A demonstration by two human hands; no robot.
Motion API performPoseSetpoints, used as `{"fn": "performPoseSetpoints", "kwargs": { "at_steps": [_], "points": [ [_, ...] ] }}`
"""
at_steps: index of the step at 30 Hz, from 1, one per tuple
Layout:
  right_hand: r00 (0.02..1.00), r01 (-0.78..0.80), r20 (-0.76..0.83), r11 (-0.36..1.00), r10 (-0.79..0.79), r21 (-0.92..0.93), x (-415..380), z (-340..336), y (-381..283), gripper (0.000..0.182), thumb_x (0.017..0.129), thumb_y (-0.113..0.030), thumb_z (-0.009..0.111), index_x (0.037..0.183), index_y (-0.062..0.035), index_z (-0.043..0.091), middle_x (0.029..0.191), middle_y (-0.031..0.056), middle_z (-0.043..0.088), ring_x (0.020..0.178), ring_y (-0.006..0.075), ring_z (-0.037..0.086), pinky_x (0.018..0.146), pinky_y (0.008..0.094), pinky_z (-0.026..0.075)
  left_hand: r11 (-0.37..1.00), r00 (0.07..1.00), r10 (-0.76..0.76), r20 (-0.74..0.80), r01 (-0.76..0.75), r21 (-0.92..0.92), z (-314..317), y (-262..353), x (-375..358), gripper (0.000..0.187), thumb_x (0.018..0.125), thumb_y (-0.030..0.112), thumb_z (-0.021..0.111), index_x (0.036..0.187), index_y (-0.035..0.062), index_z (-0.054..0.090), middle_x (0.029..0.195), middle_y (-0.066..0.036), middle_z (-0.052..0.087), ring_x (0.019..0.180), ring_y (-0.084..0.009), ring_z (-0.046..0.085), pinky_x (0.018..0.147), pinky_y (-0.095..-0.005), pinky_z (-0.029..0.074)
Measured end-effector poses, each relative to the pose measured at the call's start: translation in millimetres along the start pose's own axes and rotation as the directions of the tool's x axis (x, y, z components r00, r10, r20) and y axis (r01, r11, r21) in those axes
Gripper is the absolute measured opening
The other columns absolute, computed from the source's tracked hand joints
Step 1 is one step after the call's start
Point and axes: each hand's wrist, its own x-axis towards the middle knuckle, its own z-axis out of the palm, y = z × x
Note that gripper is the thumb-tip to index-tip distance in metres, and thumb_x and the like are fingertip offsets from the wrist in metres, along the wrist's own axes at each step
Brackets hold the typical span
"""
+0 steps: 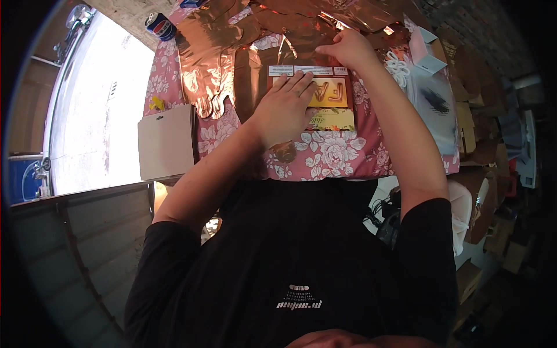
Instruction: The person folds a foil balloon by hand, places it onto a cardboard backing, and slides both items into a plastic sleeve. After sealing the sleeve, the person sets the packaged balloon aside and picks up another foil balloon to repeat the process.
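Observation:
My left hand [287, 104] lies flat, fingers spread, over the left part of a yellow packet [329, 94] printed with large letters, of which "FA" shows. A white label strip runs along the packet's far edge. Beyond it, my right hand [351, 51] is at shiny copper foil [304, 43], its fingers bent and closed on the foil; the fingertips are partly hidden. More crumpled foil [209, 58] hangs to the left in long folds.
A flat cardboard piece [166, 142] rests at the table's left edge, with a blue can [160, 26] behind. White cord [397, 69], a white box [426, 51] and a clear plastic bag [435, 110] are at the right. Flowered cloth [331, 152] covers the table.

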Motion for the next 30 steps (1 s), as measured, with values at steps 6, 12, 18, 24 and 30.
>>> {"fn": "performPoseSetpoints", "kwargs": {
  "at_steps": [6, 12, 18, 24, 30],
  "points": [
    [0.957, 0.006, 0.280, 0.957, 0.079, -0.291, 31, 14, -4, 0.033, 0.079, -0.032, 0.096, 0.089, -0.0027, 0.085, 0.086, 0.0110, 0.082, 0.077, 0.0231, 0.078, 0.071, 0.0390, 0.060, 1.000, 1.000, 0.002, -0.031, -0.003, -0.018, 3, -2, -1, 0.059, 0.103, 0.034, 0.064, 0.150, -0.0013, 0.057, 0.164, -0.021, 0.049, 0.157, -0.0352, 0.042, 0.131, -0.0511, 0.027],
    [0.960, -0.026, 0.264, 0.968, 0.094, -0.249, 44, 23, 13, 0.045, 0.077, -0.034, 0.095, 0.104, -0.0003, 0.084, 0.100, 0.0159, 0.082, 0.089, 0.0282, 0.078, 0.080, 0.0409, 0.061, 0.998, 0.999, 0.013, -0.035, -0.015, -0.057, 3, -5, -1, 0.059, 0.103, 0.035, 0.065, 0.149, -0.0017, 0.058, 0.164, -0.020, 0.050, 0.156, -0.0347, 0.042, 0.131, -0.0517, 0.027],
    [0.986, 0.009, 0.166, 0.999, -0.001, -0.048, 43, 27, 30, 0.052, 0.078, -0.033, 0.094, 0.116, -0.0005, 0.079, 0.107, 0.0204, 0.080, 0.097, 0.0324, 0.078, 0.086, 0.0425, 0.059, 0.997, 0.999, 0.039, -0.007, -0.040, -0.065, -2, -10, 2, 0.057, 0.104, 0.031, 0.064, 0.149, -0.0016, 0.056, 0.165, -0.020, 0.049, 0.157, -0.0347, 0.041, 0.132, -0.0511, 0.028],
    [0.972, 0.039, 0.226, 0.993, -0.062, 0.107, 23, 4, 14, 0.037, 0.085, -0.018, 0.089, 0.115, -0.0011, 0.076, 0.100, 0.0135, 0.079, 0.089, 0.0216, 0.074, 0.081, 0.0374, 0.056, 0.995, 0.998, 0.059, -0.010, -0.060, -0.084, -3, -12, 5, 0.057, 0.104, 0.033, 0.064, 0.149, -0.0025, 0.057, 0.163, -0.021, 0.051, 0.156, -0.0357, 0.043, 0.131, -0.0522, 0.029],
    [0.952, 0.102, 0.262, 0.971, -0.159, 0.217, 18, 9, 18, 0.027, 0.097, -0.002, 0.076, 0.123, -0.0002, 0.069, 0.107, 0.0060, 0.078, 0.094, 0.0130, 0.070, 0.086, 0.0294, 0.054, 0.990, 0.994, 0.111, 0.011, -0.109, -0.094, -9, -19, 7, 0.056, 0.102, 0.028, 0.065, 0.148, -0.0025, 0.057, 0.163, -0.022, 0.050, 0.155, -0.0364, 0.044, 0.130, -0.0524, 0.030]
  ]
}}
